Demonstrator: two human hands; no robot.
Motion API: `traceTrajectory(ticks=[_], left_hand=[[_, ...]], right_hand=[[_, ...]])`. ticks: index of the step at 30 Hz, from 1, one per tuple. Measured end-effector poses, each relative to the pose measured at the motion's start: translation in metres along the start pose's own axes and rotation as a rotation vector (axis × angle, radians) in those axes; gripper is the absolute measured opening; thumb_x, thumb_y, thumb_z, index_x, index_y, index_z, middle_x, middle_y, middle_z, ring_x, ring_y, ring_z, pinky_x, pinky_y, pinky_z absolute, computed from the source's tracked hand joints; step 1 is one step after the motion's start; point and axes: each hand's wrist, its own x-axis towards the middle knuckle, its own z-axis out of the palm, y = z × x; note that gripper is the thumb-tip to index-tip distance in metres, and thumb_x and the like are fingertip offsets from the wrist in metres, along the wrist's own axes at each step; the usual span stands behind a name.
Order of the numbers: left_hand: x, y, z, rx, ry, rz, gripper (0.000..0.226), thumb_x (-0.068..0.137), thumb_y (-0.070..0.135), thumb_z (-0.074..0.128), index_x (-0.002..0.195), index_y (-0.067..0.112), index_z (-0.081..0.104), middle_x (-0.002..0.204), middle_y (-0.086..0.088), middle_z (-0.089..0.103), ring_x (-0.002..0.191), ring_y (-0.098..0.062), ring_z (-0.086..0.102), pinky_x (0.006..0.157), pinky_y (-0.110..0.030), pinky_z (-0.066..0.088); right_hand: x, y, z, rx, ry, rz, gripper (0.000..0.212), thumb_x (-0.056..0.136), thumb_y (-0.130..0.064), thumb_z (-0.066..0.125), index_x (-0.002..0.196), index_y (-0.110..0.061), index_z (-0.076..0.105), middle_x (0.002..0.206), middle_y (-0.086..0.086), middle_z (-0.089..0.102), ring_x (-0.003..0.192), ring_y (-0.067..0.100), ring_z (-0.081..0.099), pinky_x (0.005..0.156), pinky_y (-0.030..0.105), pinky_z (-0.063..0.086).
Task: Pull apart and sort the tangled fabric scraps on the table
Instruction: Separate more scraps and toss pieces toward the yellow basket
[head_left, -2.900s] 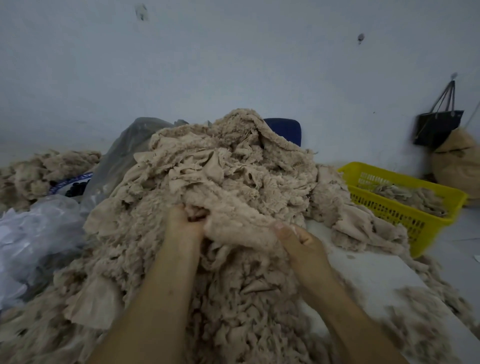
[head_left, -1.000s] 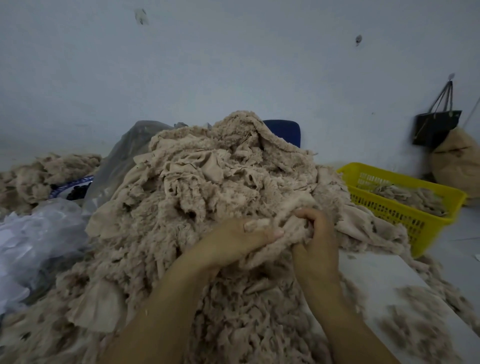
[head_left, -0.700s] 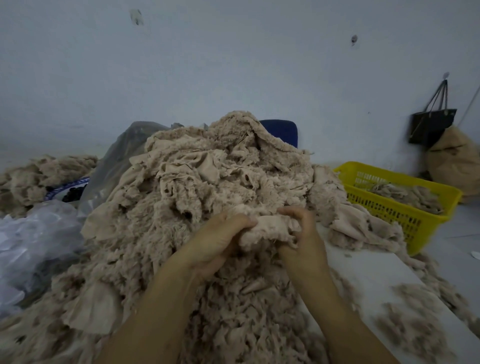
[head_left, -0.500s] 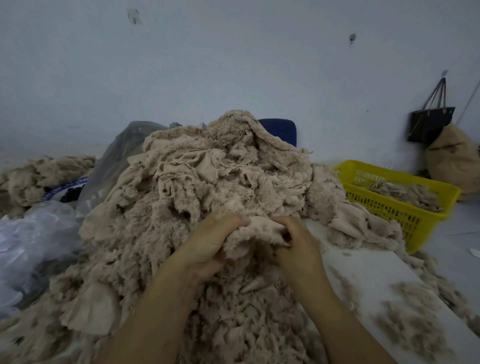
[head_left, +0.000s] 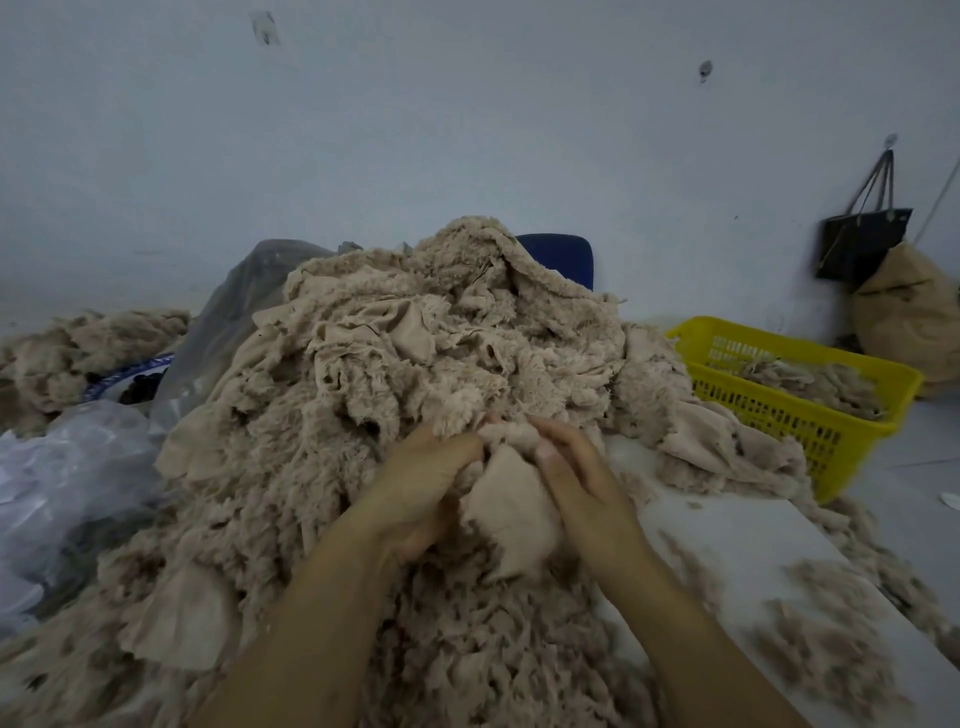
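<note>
Scrap (head_left: 511, 499) now slack by right hand (head_left: 587, 488)

Colours in front of you: beige, yellow, blue, black.
Your fabric scraps (head_left: 415, 364): plain beige throughout; worktop (head_left: 727, 530): white; basket (head_left: 779, 410): bright yellow, grid-perforated walls; chair back (head_left: 563, 257): dark blue; hanging bag (head_left: 862, 244): black; sack (head_left: 909, 312): tan; plastic sheeting (head_left: 67, 467): translucent grey-white; wall (head_left: 467, 130): pale blue-grey.

Scrap pile (head_left: 405, 374) mid-table (head_left: 737, 540), basket (head_left: 810, 410) to its right, plastic bags (head_left: 72, 467) left.
</note>
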Motion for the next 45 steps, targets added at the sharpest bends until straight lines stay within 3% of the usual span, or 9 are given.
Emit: traceTrajectory(ticks=[1,2,4,7,15,22,27,34,45], left_hand=[[-0.002,0.002,0.002,0.091,0.015,0.008,0.014,0.092,0.005,0.06,0.088,0.008,0.074,0.061,-0.006,0.063,0.051,-0.015,0.058,0.049,-0.023,0.045],[0.001,0.0,0.001,0.192,0.0,0.024,0.028,0.092,0.014,0.064,0.065,0.018,0.059,0.06,-0.004,0.063,0.052,-0.016,0.06,0.051,-0.024,0.046],[0.002,0.002,0.001,0.28,-0.026,0.044,0.02,0.093,0.021,0.066,0.075,0.019,0.074,0.073,-0.003,0.074,0.067,-0.022,0.071,0.061,-0.028,0.055],[0.0,0.005,0.003,0.282,0.043,0.071,0.016,0.092,0.028,0.068,0.101,0.017,0.076,0.093,-0.001,0.078,0.086,-0.017,0.075,0.068,-0.026,0.059],[-0.005,0.005,0.024,0.151,0.097,0.024,0.021,0.089,0.034,0.071,0.081,0.015,0.077,0.077,-0.005,0.077,0.068,-0.018,0.075,0.048,-0.021,0.053],[-0.008,0.004,0.026,0.293,0.045,-0.06,0.034,0.087,0.05,0.067,0.091,0.017,0.074,0.073,0.005,0.076,0.067,-0.01,0.074,0.049,-0.019,0.053],[-0.012,0.008,0.019,0.604,-0.201,-0.042,0.033,0.076,0.059,0.072,0.096,0.033,0.075,0.097,0.01,0.077,0.084,-0.001,0.072,0.068,-0.016,0.057],[-0.009,0.012,0.008,0.161,0.035,-0.221,0.044,0.081,0.045,0.075,0.103,0.006,0.076,0.091,-0.013,0.077,0.074,-0.023,0.075,0.055,-0.023,0.055],[-0.01,0.006,0.003,-0.021,-0.049,-0.165,0.047,0.065,0.043,0.083,0.099,0.009,0.08,0.105,-0.018,0.075,0.094,-0.03,0.074,0.07,-0.033,0.059]], right_hand=[[-0.001,0.001,0.002,-0.02,-0.057,0.015,0.033,0.085,-0.066,0.047,0.114,-0.054,0.057,0.113,-0.03,0.062,0.101,-0.009,0.06,0.076,0.012,0.049],[-0.001,0.002,0.003,-0.045,-0.086,0.038,0.033,0.084,-0.068,0.049,0.113,-0.053,0.056,0.108,-0.028,0.063,0.096,-0.008,0.061,0.072,0.013,0.049],[-0.001,0.001,0.003,-0.083,-0.061,0.037,0.009,0.093,-0.054,0.054,0.099,-0.049,0.058,0.085,-0.031,0.062,0.074,-0.01,0.058,0.061,0.009,0.044],[-0.002,-0.003,-0.001,-0.018,0.05,0.013,0.026,0.094,-0.045,0.056,0.081,-0.024,0.061,0.06,-0.018,0.051,0.055,-0.003,0.046,0.054,0.013,0.036],[0.003,-0.008,0.009,0.111,0.275,0.147,0.03,0.1,-0.042,0.051,0.082,-0.034,0.073,0.088,-0.004,0.074,0.087,0.019,0.069,0.086,0.049,0.055],[0.004,-0.007,0.001,0.168,0.31,0.203,0.038,0.092,-0.049,0.059,0.085,-0.015,0.075,0.089,0.016,0.073,0.091,0.036,0.068,0.078,0.047,0.057],[0.0,-0.012,-0.007,0.32,0.189,0.252,0.047,0.079,-0.063,0.053,0.065,-0.024,0.076,0.063,-0.005,0.071,0.059,0.006,0.068,0.052,0.022,0.052],[-0.004,-0.007,-0.01,0.093,-0.053,0.101,0.035,0.079,-0.061,0.06,0.074,-0.026,0.06,0.058,-0.012,0.048,0.052,0.006,0.043,0.05,0.018,0.036],[0.015,0.004,-0.012,0.105,0.376,0.239,0.05,0.101,-0.047,0.047,0.056,-0.024,0.05,0.051,-0.007,0.04,0.052,0.014,0.031,0.06,0.032,0.027]])
